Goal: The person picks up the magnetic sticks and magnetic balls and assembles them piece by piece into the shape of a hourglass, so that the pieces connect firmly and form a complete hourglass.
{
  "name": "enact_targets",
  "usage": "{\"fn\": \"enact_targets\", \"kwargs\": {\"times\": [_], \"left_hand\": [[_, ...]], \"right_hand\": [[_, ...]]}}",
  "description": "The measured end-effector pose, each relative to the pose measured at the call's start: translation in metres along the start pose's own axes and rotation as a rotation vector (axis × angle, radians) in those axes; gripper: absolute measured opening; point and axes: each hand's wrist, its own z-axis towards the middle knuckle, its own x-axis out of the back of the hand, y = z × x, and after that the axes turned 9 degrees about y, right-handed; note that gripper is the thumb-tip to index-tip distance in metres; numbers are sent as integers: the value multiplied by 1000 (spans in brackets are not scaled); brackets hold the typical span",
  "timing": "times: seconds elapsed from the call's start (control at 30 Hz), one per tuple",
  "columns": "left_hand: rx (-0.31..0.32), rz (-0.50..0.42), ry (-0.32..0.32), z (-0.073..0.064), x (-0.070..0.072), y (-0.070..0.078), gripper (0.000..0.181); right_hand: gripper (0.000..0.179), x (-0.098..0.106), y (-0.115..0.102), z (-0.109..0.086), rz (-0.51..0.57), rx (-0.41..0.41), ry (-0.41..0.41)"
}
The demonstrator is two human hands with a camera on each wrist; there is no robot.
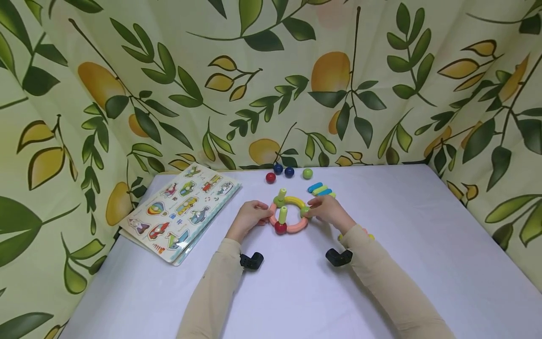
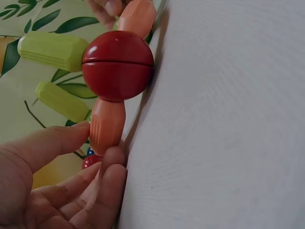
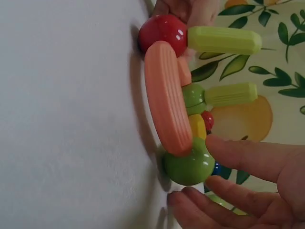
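Note:
A ring of curved sticks and balls lies on the white table. It joins a yellow curved stick (image 1: 295, 201), coral curved sticks, a red ball (image 1: 281, 228) and two green balls. Short light-green sticks stand upright from the red ball and the back green ball (image 1: 279, 201). My left hand (image 1: 250, 219) pinches the left coral curved stick (image 2: 107, 125) between thumb and fingers. At the ring's right side, my right hand (image 1: 332, 213) holds the green ball (image 3: 188, 164), thumb and forefinger at its surface. The front coral stick (image 3: 167, 100) links it to the red ball.
Behind the ring are a red ball (image 1: 271, 178), two dark blue balls (image 1: 289, 172) and a light-green ball (image 1: 307, 173). Blue and green sticks (image 1: 320, 189) lie beyond my right hand. Picture boards (image 1: 178, 207) are stacked at left. More coloured pieces (image 1: 370, 236) show partly behind my right forearm.

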Motion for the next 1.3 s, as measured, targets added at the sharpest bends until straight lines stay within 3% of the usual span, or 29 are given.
{"fn": "enact_targets", "kwargs": {"times": [0.33,0.53,0.83,1.3], "left_hand": [[20,-7,-24,-1,-1,-1,26],[32,-20,-23,1,-1,-1,27],[37,-12,-19,1,-2,-1,27],[36,-18,-22,1,-1,-2,26]], "right_hand": [[41,50,30,-12,-4,81,-65],[39,71,50,-10,-9,45,-78],[48,78,59,7,7,52,-25],[52,70,52,41,-12,79,-69]]}}
